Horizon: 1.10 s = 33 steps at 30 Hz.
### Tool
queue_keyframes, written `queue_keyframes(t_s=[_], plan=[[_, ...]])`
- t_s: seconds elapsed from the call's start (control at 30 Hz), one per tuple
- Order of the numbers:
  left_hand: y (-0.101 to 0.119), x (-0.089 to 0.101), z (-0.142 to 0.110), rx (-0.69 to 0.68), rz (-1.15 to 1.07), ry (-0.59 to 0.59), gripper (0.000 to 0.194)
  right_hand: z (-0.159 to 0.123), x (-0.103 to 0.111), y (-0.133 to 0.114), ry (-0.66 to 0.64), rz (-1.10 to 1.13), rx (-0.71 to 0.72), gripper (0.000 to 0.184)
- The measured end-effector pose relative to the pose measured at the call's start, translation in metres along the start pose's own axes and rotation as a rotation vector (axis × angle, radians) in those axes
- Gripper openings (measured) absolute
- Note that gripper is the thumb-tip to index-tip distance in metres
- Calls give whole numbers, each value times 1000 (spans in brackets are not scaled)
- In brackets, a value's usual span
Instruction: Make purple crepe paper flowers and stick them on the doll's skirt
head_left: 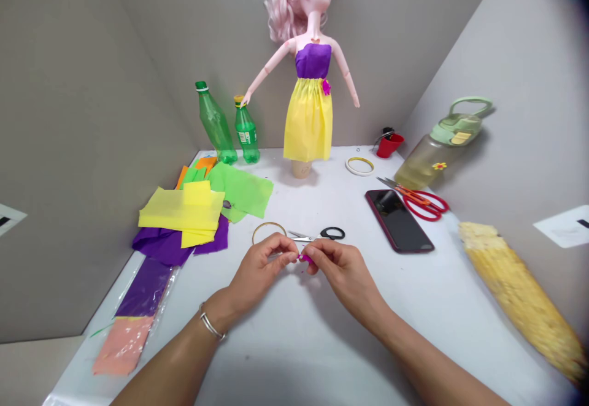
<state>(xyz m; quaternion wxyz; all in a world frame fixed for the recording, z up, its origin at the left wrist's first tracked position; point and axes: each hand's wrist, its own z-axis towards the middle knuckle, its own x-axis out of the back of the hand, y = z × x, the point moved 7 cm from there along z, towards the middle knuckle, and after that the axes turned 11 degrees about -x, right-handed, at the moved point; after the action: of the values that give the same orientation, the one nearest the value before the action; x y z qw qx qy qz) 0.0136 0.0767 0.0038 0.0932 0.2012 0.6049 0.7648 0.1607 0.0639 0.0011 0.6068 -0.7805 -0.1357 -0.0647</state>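
Note:
Between my fingertips, above the white table (285, 344), is a small magenta piece (306, 259), mostly hidden by the fingers; its exact kind does not show. My right hand (343, 271) pinches it between thumb and forefinger. From the other side my left hand (257, 268), with a silver bangle on the wrist, pinches its near end, where a tiny pale spot shows. Just beyond the hands lie black-handled scissors (332, 233) and a thin gold-coloured ring (269, 224), partly covered by my left hand. A pink-haired doll (308, 118) stands behind in a purple and yellow dress with a magenta flower.
Yellow cloth (184, 210), purple cloth (159, 243) and green cloth (248, 188) lie left, near a plastic packet (138, 320). Green bottles (214, 121) stand behind. Rightward are a phone (399, 221), red-handled scissors (423, 202), tape roll (359, 166), red bucket (390, 146) and water bottle (437, 142).

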Motion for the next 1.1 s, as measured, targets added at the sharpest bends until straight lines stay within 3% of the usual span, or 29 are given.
queue_keyframes(t_s=[0.27,0.63,0.77,0.9,1.1], plan=[[0,3,0,-10,-7,45,17,2,5,-7,-31,107,3,28],[-1,6,1,-8,-68,81,19,2,-6,-3,-164,144,-18,14],[10,16,-3,-194,136,234,12,5,-2,-1,-119,215,-70,14],[27,11,-8,-447,369,220,3,5,1,-1,-76,265,-74,15],[30,7,-7,-500,471,202,4,3,-4,1,-85,280,-83,16]])
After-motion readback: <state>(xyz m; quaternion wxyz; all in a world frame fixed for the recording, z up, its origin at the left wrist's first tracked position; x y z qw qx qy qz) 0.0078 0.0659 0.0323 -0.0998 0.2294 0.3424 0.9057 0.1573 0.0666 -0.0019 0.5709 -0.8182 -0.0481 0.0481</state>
